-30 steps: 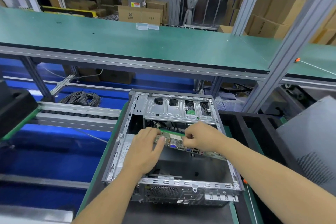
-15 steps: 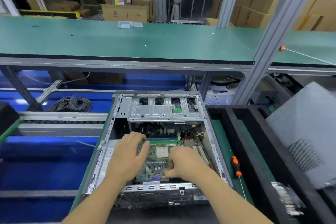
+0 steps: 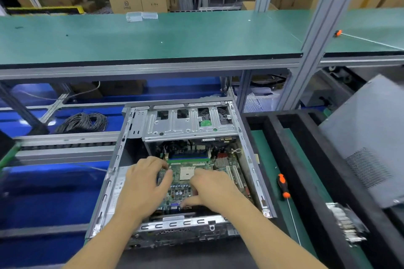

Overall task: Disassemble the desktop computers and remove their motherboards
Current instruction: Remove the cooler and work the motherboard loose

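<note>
My left hand [image 3: 145,185] and right hand [image 3: 213,190]: both inside open computer case [image 3: 251,159], fingers curled gripping motherboard [image 3: 188,172] edges. Orange-handled screwdriver [image 3: 283,185] on bench [image 3: 269,159], right of case.

- A long green tabletop [image 3: 153,37] spans the room's width.
- Behind the tabletop, cardboard boxes [image 3: 137,2] stand stacked.
- A grey aluminium post [image 3: 314,28] rises through the tabletop's right part.
- Below the tabletop, coiled black cable [image 3: 83,122] lies on blue flooring [image 3: 43,192].
</note>
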`<action>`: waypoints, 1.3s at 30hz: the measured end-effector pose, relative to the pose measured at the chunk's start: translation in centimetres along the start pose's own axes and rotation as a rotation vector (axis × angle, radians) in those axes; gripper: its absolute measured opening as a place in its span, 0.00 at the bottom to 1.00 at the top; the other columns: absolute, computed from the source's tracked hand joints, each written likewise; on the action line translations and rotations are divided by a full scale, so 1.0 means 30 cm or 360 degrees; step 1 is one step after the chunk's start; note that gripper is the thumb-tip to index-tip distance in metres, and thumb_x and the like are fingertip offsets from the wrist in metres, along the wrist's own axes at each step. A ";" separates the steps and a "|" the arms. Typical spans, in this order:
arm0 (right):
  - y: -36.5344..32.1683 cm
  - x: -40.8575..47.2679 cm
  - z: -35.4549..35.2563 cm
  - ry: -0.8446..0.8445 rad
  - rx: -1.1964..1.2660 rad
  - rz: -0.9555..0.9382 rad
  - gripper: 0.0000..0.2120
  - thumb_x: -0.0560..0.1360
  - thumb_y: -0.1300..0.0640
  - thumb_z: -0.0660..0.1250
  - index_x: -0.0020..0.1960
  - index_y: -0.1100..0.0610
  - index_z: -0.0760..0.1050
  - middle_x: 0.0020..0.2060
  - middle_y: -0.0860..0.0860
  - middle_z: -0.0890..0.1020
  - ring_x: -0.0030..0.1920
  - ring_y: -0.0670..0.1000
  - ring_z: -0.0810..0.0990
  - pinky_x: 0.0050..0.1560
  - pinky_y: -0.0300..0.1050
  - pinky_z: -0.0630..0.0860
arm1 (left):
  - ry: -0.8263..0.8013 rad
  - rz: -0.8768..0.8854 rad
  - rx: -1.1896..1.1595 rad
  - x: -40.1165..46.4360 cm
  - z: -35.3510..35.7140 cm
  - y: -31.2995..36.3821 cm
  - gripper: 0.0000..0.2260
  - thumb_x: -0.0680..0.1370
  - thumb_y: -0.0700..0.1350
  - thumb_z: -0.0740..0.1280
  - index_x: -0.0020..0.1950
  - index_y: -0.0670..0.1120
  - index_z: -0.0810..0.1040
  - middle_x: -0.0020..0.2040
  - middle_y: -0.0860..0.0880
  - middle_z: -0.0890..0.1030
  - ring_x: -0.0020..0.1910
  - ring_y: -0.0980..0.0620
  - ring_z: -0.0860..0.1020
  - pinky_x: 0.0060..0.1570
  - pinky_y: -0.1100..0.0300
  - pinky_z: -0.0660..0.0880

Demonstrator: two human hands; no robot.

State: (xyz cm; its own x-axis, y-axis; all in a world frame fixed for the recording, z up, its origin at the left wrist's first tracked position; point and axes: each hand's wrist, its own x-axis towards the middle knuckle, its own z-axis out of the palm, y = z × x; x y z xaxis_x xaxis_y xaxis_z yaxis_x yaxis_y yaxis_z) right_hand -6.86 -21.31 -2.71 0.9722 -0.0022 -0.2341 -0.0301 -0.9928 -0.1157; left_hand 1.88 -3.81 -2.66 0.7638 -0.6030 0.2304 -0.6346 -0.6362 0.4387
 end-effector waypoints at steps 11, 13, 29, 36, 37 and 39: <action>0.014 -0.043 0.004 0.0044 0.0360 0.0144 0.22 0.75 0.42 0.68 0.60 0.56 0.76 0.54 0.53 0.75 0.51 0.57 0.79 0.47 0.51 0.78 | -0.0922 -0.0104 -0.0705 0.030 0.071 0.151 0.24 0.79 0.41 0.63 0.70 0.63 0.68 0.54 0.56 0.80 0.37 0.60 0.79 0.41 0.63 0.77; 0.022 -0.033 -0.011 0.0145 0.0303 0.0208 0.13 0.79 0.48 0.64 0.55 0.57 0.76 0.49 0.54 0.79 0.50 0.57 0.80 0.43 0.49 0.76 | -0.0923 -0.0150 -0.0815 0.034 0.092 0.138 0.24 0.79 0.38 0.63 0.69 0.62 0.69 0.51 0.52 0.81 0.31 0.62 0.75 0.36 0.67 0.73; 0.239 -0.133 -0.055 0.1266 0.0626 0.0603 0.19 0.82 0.55 0.61 0.33 0.46 0.65 0.29 0.42 0.66 0.35 0.46 0.66 0.39 0.43 0.61 | -0.1709 0.0445 0.0535 0.147 0.275 0.242 0.11 0.73 0.47 0.73 0.46 0.45 0.74 0.39 0.50 0.78 0.38 0.49 0.76 0.35 0.55 0.75; 0.232 -0.115 -0.051 0.1107 0.0524 0.0731 0.11 0.81 0.55 0.61 0.45 0.59 0.77 0.40 0.52 0.76 0.44 0.54 0.73 0.47 0.55 0.72 | -0.1926 0.0572 0.0458 0.222 0.306 0.407 0.18 0.74 0.55 0.75 0.55 0.45 0.78 0.48 0.50 0.80 0.46 0.47 0.79 0.47 0.53 0.78; 0.230 -0.115 -0.052 0.1114 0.0509 0.0755 0.10 0.80 0.55 0.62 0.46 0.60 0.78 0.41 0.53 0.76 0.44 0.55 0.73 0.48 0.55 0.72 | -0.1883 0.0606 0.0394 0.225 0.313 0.427 0.20 0.74 0.56 0.74 0.60 0.45 0.79 0.52 0.49 0.81 0.48 0.47 0.79 0.49 0.53 0.77; 0.227 -0.111 -0.050 0.1113 0.0442 0.0797 0.09 0.79 0.56 0.63 0.48 0.60 0.77 0.43 0.54 0.75 0.45 0.56 0.72 0.47 0.56 0.72 | -0.1670 0.0775 0.0463 0.213 0.336 0.453 0.19 0.78 0.58 0.69 0.62 0.46 0.79 0.55 0.48 0.82 0.48 0.46 0.77 0.50 0.53 0.77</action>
State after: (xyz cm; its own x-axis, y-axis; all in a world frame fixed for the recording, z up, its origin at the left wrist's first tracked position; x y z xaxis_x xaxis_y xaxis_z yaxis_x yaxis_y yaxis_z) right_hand -9.97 -28.25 -1.28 0.7465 -0.5886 0.3103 -0.4547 -0.7917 -0.4079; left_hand -3.05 -21.17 -3.97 0.0518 -0.8242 -0.5640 -0.9373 -0.2350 0.2573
